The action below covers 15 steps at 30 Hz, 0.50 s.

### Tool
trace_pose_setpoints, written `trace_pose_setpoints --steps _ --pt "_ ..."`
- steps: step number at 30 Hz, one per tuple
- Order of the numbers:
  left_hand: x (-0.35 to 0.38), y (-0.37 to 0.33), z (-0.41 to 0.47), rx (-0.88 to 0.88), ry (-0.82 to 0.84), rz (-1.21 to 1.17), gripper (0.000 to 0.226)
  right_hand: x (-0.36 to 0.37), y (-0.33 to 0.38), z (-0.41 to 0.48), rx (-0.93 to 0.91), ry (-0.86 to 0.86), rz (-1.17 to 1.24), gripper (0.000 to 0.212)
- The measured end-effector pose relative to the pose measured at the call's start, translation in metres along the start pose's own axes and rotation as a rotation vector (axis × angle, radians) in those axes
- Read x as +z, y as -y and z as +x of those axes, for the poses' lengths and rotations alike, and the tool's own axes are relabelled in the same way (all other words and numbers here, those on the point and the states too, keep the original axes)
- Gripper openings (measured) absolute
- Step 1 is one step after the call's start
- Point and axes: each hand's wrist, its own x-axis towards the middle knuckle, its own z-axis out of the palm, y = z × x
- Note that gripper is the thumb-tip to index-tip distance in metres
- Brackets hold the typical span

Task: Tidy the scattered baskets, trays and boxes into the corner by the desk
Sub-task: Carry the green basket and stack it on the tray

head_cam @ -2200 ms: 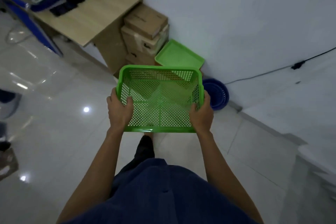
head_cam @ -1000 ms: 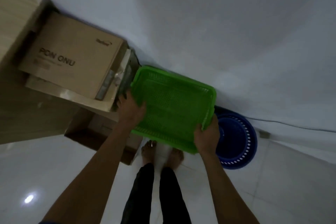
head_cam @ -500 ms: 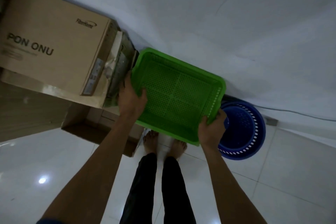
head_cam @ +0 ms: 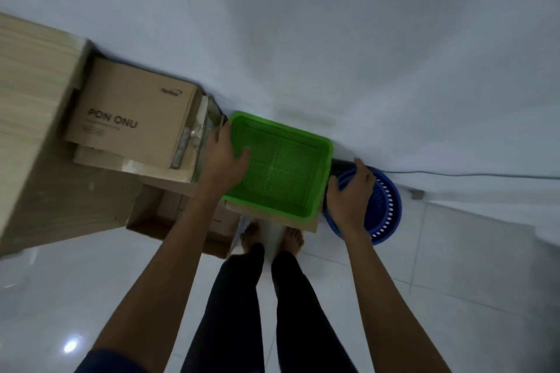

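Note:
The green mesh basket (head_cam: 281,169) sits upright against the wall on a cardboard box (head_cam: 303,222), between the stacked boxes and a round blue basket (head_cam: 386,206) on the floor. My left hand (head_cam: 224,160) straddles the green basket's left rim, thumb inside and fingers outside. My right hand (head_cam: 348,194) is off the green basket, just right of its rim, fingers spread above the blue basket. A box printed "PON ONU" (head_cam: 130,118) tops the stack beside the wooden desk (head_cam: 33,130).
An open cardboard box (head_cam: 169,221) lies on the floor below the stack, left of my bare feet (head_cam: 272,236). A cable (head_cam: 485,175) runs along the wall's base to the right. Glossy white tiles (head_cam: 454,281) cover the floor.
The green basket has been lowered from in front of me onto the box by the wall. My right hand has let go of its right rim and moved over the blue basket.

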Motion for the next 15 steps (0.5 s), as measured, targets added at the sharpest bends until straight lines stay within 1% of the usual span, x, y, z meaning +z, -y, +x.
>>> trace_pose_setpoints --steps 3,7,11,15 --pt "-0.059 -0.056 -0.051 0.087 -0.026 -0.032 0.074 -0.063 0.054 -0.042 -0.113 -0.079 0.049 0.043" --pt "-0.129 -0.109 -0.109 0.228 -0.099 -0.118 0.072 -0.122 0.112 -0.090 -0.174 -0.179 0.154 0.033" --pt "-0.193 -0.131 -0.151 0.371 -0.153 -0.124 0.063 -0.152 0.164 -0.142 -0.250 -0.267 0.235 0.027" --pt "-0.246 -0.139 -0.176 0.503 -0.175 -0.106 0.054 -0.164 0.201 -0.197 -0.336 -0.359 0.275 0.023"
